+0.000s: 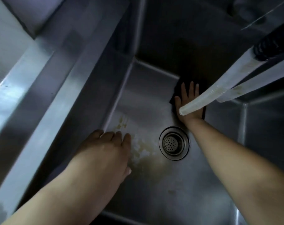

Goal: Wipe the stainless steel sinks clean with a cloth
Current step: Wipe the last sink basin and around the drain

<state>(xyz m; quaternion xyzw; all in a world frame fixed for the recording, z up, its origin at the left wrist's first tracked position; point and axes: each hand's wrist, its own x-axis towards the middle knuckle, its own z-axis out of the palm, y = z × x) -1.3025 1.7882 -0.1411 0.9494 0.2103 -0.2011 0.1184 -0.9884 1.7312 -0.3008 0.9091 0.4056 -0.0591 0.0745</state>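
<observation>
while i am leaning over it, the stainless steel sink [154,98] is filling nearly the whole view, its basin dim and its left rim catching pale light. two clear hoses [219,88] are slanting in from the upper right, their open ends hanging above the basin floor and crossing in front of my right wrist. brownish residue [147,161] is spreading over the floor between the left wall and the drain. the dark cloth [201,82] is lying flat in the far right part of the floor, and my right hand [188,103] is pressing on it with straight, spread fingers. my left hand [110,146] is reaching toward the residue, fingers loosely bent and grasping nothing, though whether they are touching the steel seems unclear. the round drain strainer [174,143] is sitting between my forearms.
</observation>
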